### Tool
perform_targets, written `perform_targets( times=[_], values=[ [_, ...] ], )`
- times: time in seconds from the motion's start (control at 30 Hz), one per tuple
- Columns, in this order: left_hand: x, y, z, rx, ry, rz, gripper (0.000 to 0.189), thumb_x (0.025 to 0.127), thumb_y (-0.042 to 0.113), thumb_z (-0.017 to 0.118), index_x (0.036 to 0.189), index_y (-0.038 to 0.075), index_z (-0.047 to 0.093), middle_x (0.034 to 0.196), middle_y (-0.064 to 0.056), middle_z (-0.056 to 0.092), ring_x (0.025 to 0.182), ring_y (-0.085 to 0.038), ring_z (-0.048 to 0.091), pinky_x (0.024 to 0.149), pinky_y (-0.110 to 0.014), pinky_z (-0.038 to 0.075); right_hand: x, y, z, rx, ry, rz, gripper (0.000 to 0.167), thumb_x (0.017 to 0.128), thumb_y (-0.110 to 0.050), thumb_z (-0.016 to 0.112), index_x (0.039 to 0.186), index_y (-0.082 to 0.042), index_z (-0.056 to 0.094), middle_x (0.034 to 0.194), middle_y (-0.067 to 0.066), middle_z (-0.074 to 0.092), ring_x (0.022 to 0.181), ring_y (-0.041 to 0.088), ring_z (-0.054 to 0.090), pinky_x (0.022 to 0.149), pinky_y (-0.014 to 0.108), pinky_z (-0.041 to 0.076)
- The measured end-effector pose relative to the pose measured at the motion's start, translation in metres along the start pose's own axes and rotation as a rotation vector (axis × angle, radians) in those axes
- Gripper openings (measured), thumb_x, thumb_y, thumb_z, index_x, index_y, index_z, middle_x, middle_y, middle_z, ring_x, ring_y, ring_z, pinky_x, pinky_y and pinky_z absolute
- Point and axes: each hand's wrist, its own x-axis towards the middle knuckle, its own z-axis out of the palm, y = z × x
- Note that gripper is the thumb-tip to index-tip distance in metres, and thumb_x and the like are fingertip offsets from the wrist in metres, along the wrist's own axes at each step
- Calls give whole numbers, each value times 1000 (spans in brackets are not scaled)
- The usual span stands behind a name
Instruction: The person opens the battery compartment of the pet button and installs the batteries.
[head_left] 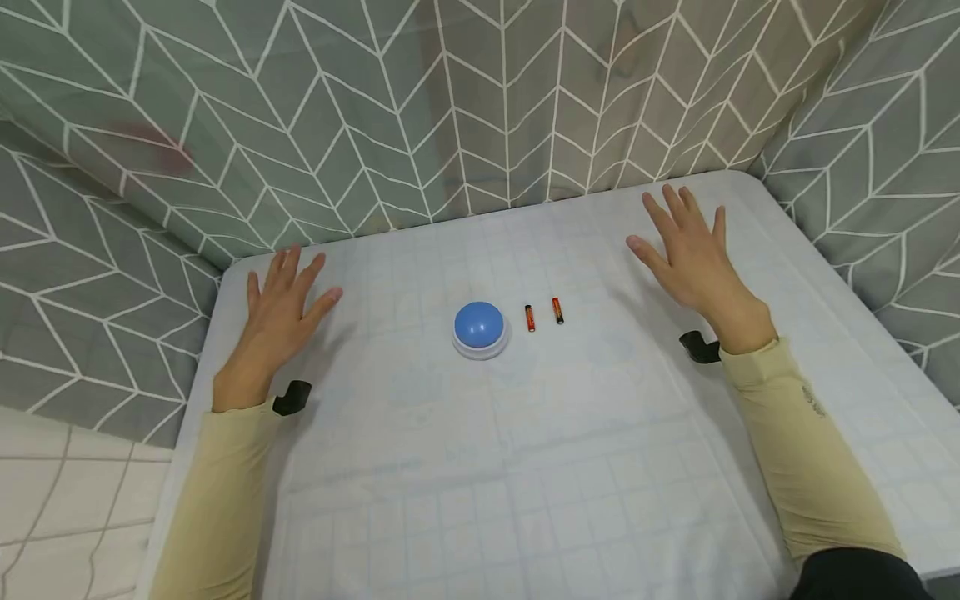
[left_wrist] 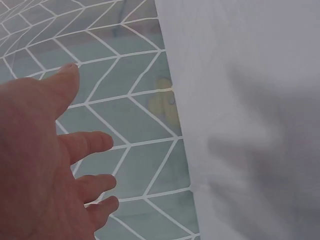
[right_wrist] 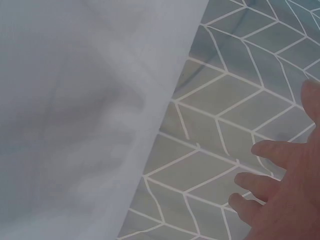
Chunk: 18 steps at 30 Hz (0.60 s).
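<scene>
In the head view a round push light with a blue dome (head_left: 479,325) and a white base sits near the middle of the white table. Just right of it lie two small red-and-black batteries, a nearer one (head_left: 530,317) and one slightly farther right (head_left: 557,311). My left hand (head_left: 279,321) hovers over the table's far left part, fingers spread and holding nothing. Over the far right part, my right hand (head_left: 693,258) is likewise spread with nothing in it. Both wrist views show bare fingers (left_wrist: 92,145) and the table edge, with none of the small objects.
The table is covered with a white cloth (head_left: 450,483). Grey curtains with a white chevron pattern (head_left: 420,108) hang along the back and both sides. White floor tiles (head_left: 60,500) show at lower left. A black strap piece (head_left: 292,397) sits at each wrist.
</scene>
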Motion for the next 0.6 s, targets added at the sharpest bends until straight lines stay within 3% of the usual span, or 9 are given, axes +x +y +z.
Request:
perform_targets(
  times=[0.37,0.6],
  values=[
    [-3,-8,6,-22,5,-7,75,110,57,42,168,12,25,175,-25,5,164,-41,-5,123,-76,-14,3,1,-2,-22,-15,-5,77,111,-60,36,168,-10,22,175,23,11,163,42,0,122,79,-13],
    [5,-7,4,-10,-31,3,77,110,60,40,168,13,22,175,-24,4,164,-41,-5,124,-73,-16,1,-1,4,2,-23,9,79,110,-62,34,169,-11,20,175,22,9,164,41,-2,122,78,-14]
  ],
)
